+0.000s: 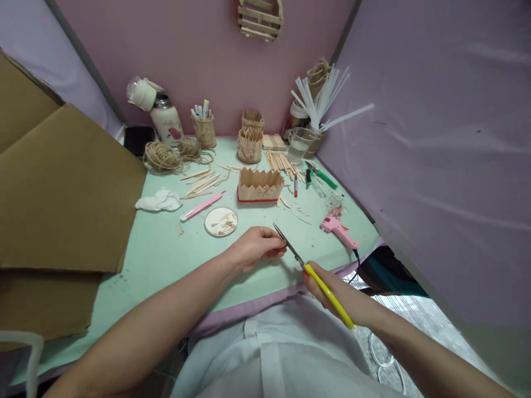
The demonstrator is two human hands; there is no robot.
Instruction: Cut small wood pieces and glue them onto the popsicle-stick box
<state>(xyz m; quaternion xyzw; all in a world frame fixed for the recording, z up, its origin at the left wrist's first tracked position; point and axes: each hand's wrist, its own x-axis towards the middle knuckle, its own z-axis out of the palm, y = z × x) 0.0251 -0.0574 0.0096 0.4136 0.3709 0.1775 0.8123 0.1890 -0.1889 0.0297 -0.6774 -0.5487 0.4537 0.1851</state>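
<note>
My right hand (321, 287) grips a pair of yellow-handled scissors (329, 296) near the table's front edge. Their blades point up and to the left and reach the fingertips of my left hand (261, 246). Those left fingers are pinched together by the blades; whatever they hold is too small or hidden to make out. Beyond my hands stands a small wooden box (260, 186) with a jagged top edge and a red band round its base. A round white lid or dish (221, 222) with small wood pieces lies just past my left wrist.
A pink glue gun (339, 229) lies at the right, with green-handled pliers (321, 176) behind it. Left of the dish are a pink craft knife (202, 207) and a white cloth (159, 200). Wooden sticks (282, 165), twine (162, 157) and a clear cup (299, 145) stand farther back. Cardboard (70, 188) covers the left side.
</note>
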